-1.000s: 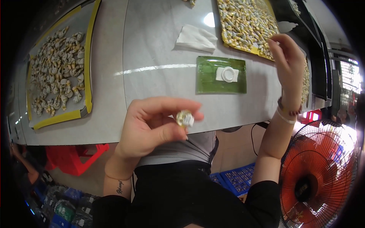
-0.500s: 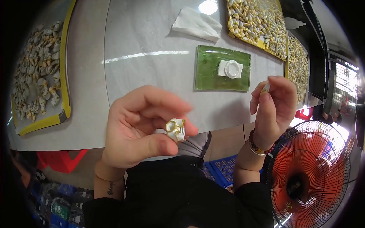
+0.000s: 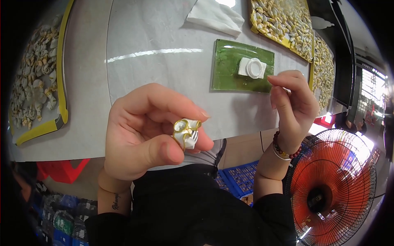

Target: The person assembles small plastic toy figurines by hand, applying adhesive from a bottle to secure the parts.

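I have the small white piece [image 3: 187,133] in clear view, in the air to the left of the green plate [image 3: 227,74] and nearer the body than it. It is chunky and glossy, with gold lines along its edges: a round, gold-rimmed hollow at its upper left, a smaller gold loop at its upper right, and narrow dark slits low on its right side. The left hand [image 3: 131,137] pinches it between thumb and fingers. Just right of the plate's near corner, the right hand [image 3: 297,102] has its thumb and fingertips drawn close together; from here I cannot tell if they grip anything. A white round dish [image 3: 253,68] rests on a white pad [image 3: 243,67] upon the plate. For writing, I make out a line of dark lettering [image 3: 116,201] on the left forearm, left of the plate and nearer the body, and a pale mark on the fan hub [image 3: 316,200], right of the plate, too small to read
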